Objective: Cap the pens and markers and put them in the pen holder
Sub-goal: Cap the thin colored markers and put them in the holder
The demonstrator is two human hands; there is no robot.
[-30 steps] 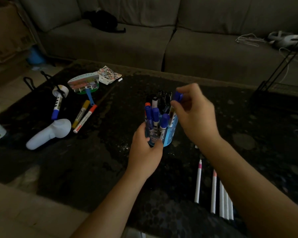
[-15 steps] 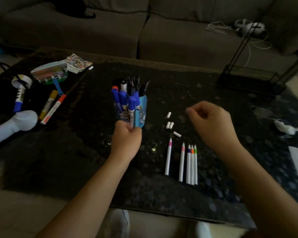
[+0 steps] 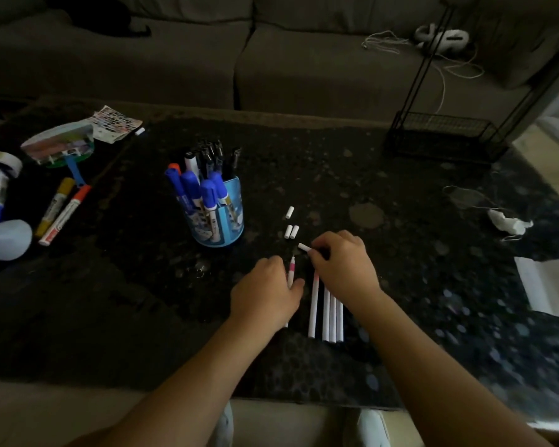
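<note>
- Fingers of the left hand (image 3: 265, 291) close round the pink pen (image 3: 292, 269), pinning its barrel so the bare tip points away from the person, ready to take a cap; whether it is lifted off the surface (image 3: 400, 269) or rests on it I cannot tell.
- Far left on the surface lie two loose markers (image 3: 63, 209), one yellow-ended and one orange-ended, side by side and well apart from the hands; they look capped and, I judge, wait to be collected later.
- Right of them, the blue pen holder (image 3: 220, 217) stands upright, already crowded with blue-capped markers and dark pens, near enough for a short reach from either hand.
- Between the holder and the right hand (image 3: 342, 269), three small white caps (image 3: 290, 225) lie loose: one alone farther off, two touching each other.
- Fingers of the right hand pinch a fourth white cap (image 3: 304, 247) at its end, just beyond the pink pen's tip, so the two can be pushed together.
- Under the right wrist four white pens (image 3: 328, 312) lie in a neat row, their tips hidden by the hand.
- Half a second ago the left hand was at the holder's base and the right hovered closed above the row; both have since come down to the pens, the left taking the pink pen and the right the cap that lay nearest. A second ago the right hand was up at the holder's rim.
</note>
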